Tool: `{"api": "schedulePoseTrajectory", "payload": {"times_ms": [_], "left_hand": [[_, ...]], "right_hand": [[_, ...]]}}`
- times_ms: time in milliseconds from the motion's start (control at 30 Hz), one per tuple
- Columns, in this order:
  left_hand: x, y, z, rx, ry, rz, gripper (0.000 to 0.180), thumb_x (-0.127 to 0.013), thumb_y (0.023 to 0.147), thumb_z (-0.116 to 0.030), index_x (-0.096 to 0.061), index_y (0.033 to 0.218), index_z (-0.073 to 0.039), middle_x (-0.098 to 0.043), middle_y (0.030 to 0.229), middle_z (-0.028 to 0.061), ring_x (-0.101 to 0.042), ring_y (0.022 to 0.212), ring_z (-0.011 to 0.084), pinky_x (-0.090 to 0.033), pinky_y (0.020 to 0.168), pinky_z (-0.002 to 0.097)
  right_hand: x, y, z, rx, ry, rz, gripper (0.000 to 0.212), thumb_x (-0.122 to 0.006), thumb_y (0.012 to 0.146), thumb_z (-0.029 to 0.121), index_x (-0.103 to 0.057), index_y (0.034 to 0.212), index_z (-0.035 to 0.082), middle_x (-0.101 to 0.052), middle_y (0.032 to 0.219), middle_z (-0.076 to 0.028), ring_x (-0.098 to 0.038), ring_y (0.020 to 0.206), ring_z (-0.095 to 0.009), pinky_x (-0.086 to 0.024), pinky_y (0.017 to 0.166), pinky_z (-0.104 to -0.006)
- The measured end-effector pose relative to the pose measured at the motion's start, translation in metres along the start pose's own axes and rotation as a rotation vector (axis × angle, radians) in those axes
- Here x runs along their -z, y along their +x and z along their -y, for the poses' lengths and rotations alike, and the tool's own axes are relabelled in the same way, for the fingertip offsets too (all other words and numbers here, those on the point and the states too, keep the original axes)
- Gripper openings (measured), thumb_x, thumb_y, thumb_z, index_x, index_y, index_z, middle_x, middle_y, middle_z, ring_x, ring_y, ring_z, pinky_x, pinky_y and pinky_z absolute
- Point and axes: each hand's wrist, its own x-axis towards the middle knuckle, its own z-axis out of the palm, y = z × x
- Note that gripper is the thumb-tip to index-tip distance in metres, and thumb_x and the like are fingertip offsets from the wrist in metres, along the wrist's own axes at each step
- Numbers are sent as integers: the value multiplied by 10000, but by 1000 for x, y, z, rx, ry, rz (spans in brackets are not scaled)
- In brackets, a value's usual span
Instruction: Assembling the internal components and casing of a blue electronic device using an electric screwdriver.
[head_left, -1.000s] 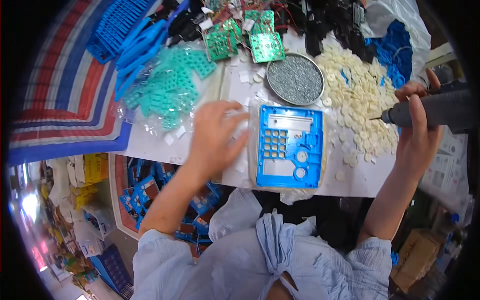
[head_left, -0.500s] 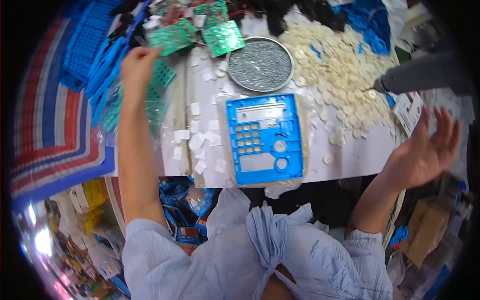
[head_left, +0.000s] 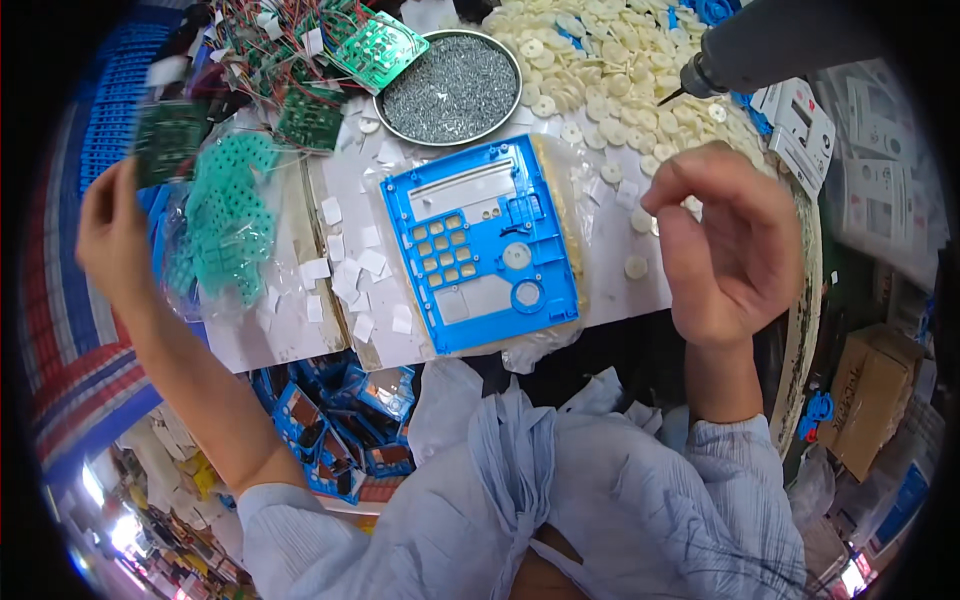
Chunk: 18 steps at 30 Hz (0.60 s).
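My left hand [head_left: 115, 225], at the far left, pinches a dark green circuit board [head_left: 166, 142] with its fingers closed on the lower edge. The board is slightly blurred. My right hand [head_left: 735, 245] hovers right of the middle with fingers loosely curled and thumb apart; nothing shows in it. Between the hands a blue plastic housing panel [head_left: 480, 235] lies tilted on a padded, plastic-wrapped block [head_left: 560, 170]. Its keypad holes and a round white disc fitted in it face up.
A round metal tray [head_left: 450, 85] of small screws stands beyond the panel. White discs [head_left: 600, 60] are heaped behind it, under an electric screwdriver [head_left: 740, 60]. Wired circuit boards [head_left: 380, 50], teal silicone keypads [head_left: 225, 215] and white paper squares [head_left: 345, 280] lie leftward. Blue housings [head_left: 320, 430] fill space below.
My left hand has moved left and nearer, now with a circuit board. My right hand has moved left toward the panel, its fingers curling. The head view has shifted.
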Motion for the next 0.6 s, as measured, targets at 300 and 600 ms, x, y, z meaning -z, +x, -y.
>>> {"api": "schedulePoseTrajectory", "payload": {"times_ms": [300,600], "left_hand": [[12,-54,-71,-397,87,-334,131,-777,908,-54,-730,958,57,-737,880,71,-628,705,93,-514,661,218],[-70,-156,-153,-742,46,356,327,-833,725,-37,-677,1012,-46,-633,1114,114,-604,1008,307,-495,879,447]], "right_hand": [[-18,7,2,-415,160,121,235,-635,952,4,-643,1169,-86,-681,987,-115,-647,820,-134,-532,746,-264],[-103,26,-14,-883,912,301,387,-656,996,255,-613,1269,-15,-697,1043,-53,-665,935,-115,-543,788,-265]]}}
